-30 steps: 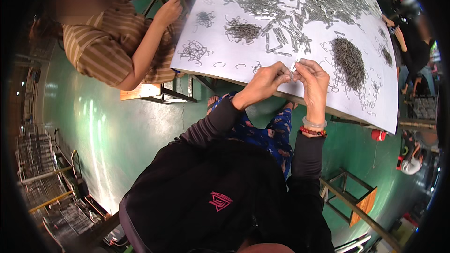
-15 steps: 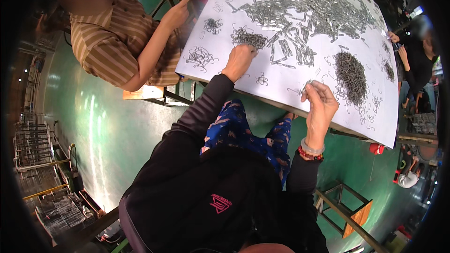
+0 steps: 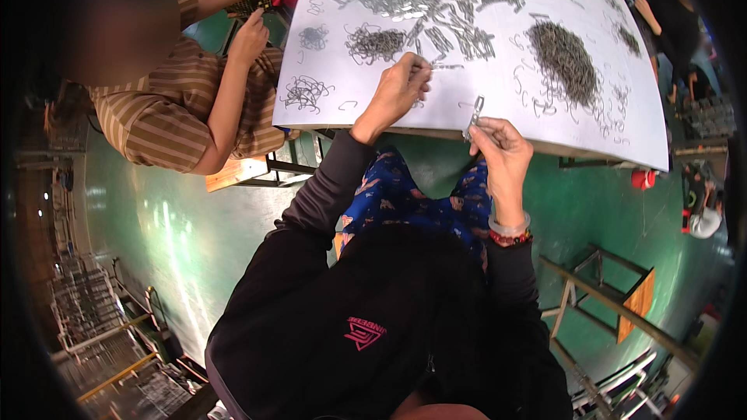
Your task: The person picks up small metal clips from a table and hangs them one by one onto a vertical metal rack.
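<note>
My left hand (image 3: 398, 95) is over the white tabletop, thumb and fingers closed together. From its fingertips a small flat metal strip (image 3: 447, 67) sticks out to the right, apparently pinched. At the table's near edge my right hand (image 3: 502, 144) pinches another slotted metal strip (image 3: 477, 109), which points up and away from me. Whether a wire hook is with it is too small to tell. Beyond my left hand lie many loose metal strips (image 3: 471, 39) and, to its left, a pile of bent wire hooks (image 3: 377, 43).
A larger pile of wire hooks (image 3: 564, 62) lies right of centre, with scattered hooks around it. A person in a striped shirt (image 3: 167, 109) works at the table's left. Another person (image 3: 661, 15) is at the far right. A wood-topped stool (image 3: 636, 307) stands behind right.
My left hand has come away from the wire-hook pile, toward the right, and a strip now shows at its fingertips. My right hand has shifted left. The whole view has also moved.
</note>
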A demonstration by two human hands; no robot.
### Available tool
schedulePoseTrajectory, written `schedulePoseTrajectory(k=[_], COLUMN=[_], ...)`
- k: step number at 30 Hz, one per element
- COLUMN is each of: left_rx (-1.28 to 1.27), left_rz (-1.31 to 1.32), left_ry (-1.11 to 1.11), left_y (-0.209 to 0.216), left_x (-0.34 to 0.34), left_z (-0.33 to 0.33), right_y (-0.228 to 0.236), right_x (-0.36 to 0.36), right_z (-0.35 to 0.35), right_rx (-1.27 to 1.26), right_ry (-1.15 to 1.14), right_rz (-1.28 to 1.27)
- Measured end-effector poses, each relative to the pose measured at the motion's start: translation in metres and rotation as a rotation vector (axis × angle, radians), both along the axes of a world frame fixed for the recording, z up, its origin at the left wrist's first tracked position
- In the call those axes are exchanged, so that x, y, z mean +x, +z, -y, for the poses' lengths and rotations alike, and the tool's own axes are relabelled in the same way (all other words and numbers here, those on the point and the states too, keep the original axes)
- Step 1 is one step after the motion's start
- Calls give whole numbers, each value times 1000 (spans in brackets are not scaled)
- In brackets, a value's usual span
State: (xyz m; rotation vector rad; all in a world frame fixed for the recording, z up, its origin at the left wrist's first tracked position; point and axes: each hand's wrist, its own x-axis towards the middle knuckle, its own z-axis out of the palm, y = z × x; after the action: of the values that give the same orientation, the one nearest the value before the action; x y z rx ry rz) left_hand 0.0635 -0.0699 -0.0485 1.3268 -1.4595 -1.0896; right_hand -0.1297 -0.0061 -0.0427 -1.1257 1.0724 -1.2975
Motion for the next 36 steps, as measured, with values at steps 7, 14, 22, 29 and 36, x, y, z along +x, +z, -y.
schedulePoseTrajectory(k=[7, 14, 22, 29, 36], left_rx=[179, 42, 141, 159, 157], left_rz=[-471, -242, -481, -476, -626], left_ry=[-221, -142, -200, -227, -198], left_y=[35, 18, 13, 4, 10], left_x=[-40, -48, -54, -50, -48], left_z=[-47, -50, -48, -44, -48], right_y=[-24, -21, -34, -23, -23], right_x=[-2, 2, 2, 4, -1], right_z=[-10, -19, -18, -17, -22], right_rx=[10, -27, -97, -73, -111], right_ry=[-49, -147, -191, -183, -99], right_rz=[65, -51, -129, -93, -204])
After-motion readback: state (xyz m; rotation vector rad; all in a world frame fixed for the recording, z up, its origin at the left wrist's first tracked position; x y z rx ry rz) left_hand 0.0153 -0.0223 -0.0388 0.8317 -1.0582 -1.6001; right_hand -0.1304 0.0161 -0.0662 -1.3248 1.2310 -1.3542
